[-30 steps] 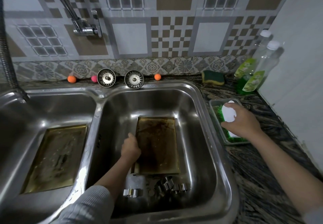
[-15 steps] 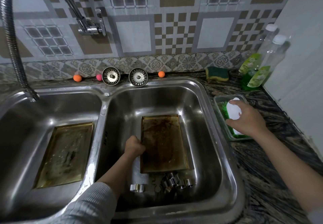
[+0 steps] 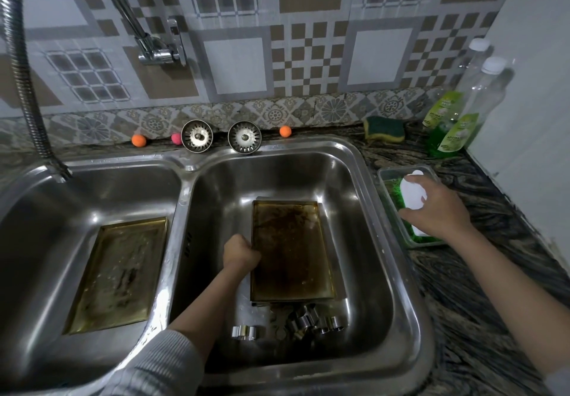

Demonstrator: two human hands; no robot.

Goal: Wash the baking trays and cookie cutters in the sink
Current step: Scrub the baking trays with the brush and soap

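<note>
L hand (image 3: 241, 253) grips the 9 o'clock edge of the grimy brown rectangular metal baking tray (image 3: 290, 249) in the rt basin of the steel double sink (image 3: 398, 272) (small shiny metal cookie cutters (image 3: 303, 323) at its 6 o'clock). R hand (image 3: 438, 207) rests curled on a white plastic brush (image 3: 411, 195) in a clear tub (image 3: 393, 201) at the sink's 3 o'clock; a second stained tray (image 3: 114, 275) lies in the L basin.

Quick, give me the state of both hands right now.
Left hand: closed, gripping the left edge of the baking tray in the right sink basin.
Right hand: closed on the white object in the tray of green liquid.
</note>
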